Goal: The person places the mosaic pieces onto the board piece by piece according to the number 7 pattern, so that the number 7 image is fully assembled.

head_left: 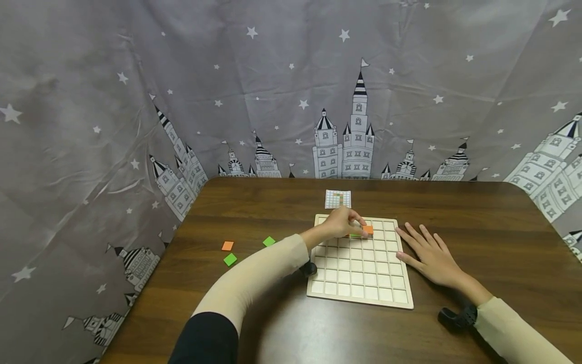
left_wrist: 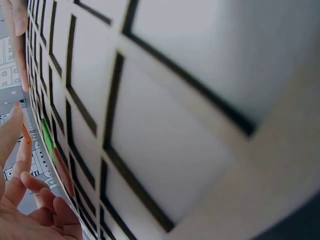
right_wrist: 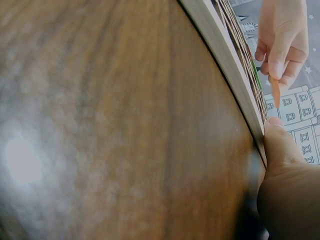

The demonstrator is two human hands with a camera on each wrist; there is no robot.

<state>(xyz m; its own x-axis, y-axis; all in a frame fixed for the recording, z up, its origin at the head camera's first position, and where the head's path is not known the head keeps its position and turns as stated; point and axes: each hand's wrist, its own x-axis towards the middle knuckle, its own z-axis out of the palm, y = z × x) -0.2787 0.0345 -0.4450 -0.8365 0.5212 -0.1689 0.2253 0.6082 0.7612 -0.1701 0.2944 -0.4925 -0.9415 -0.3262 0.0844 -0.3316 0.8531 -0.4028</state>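
Observation:
My left hand (head_left: 342, 223) is over the upper part of the wooden grid board (head_left: 359, 302), pinching an orange square (head_left: 368, 229) between thumb and finger. In the right wrist view that orange square (right_wrist: 276, 93) is held on edge. A green square (head_left: 355, 234) lies in the board's grid beneath the hand; the left wrist view shows a green square (left_wrist: 48, 140) beside an orange one (left_wrist: 63, 171) in the cells. My right hand (head_left: 431, 258) rests with fingers spread at the board's right edge, its thumb (right_wrist: 278, 142) touching the side.
On the table (head_left: 504, 217), left of the board, lie a loose orange square (head_left: 227, 245) and two green squares, one nearer (head_left: 230, 259) and one by my forearm (head_left: 269, 241). A small printed grid card (head_left: 338, 199) sits behind the board. A grey patterned curtain (head_left: 273, 76) hangs at the back.

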